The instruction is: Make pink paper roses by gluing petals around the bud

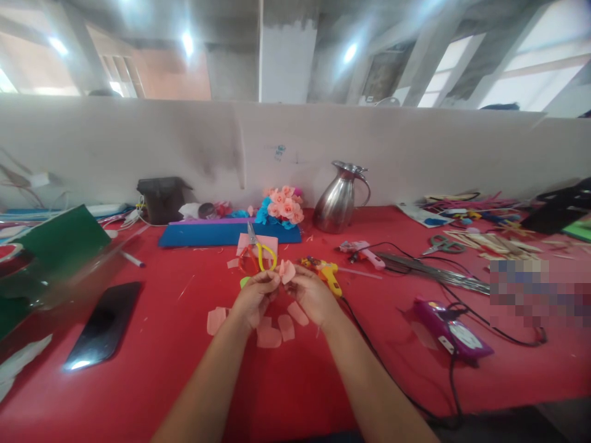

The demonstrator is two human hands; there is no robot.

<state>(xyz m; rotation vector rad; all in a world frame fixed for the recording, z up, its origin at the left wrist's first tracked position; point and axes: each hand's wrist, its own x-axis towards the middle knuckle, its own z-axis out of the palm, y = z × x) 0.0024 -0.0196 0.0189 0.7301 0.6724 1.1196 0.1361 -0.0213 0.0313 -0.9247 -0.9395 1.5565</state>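
Note:
Both my hands meet over the middle of the red table, pinching a small pink paper flower between them. My left hand grips it low on its left side, and my right hand holds it from the right. Cut pink paper petals lie on the table just below my hands. Beyond them, scissors with yellow and red handles rest on a square of pink paper. A yellow glue gun lies right behind my right hand.
A bunch of pink paper flowers sits at the back beside a steel jug. To the right are a pink glue gun, a purple power strip and trailing cables. A black phone lies left.

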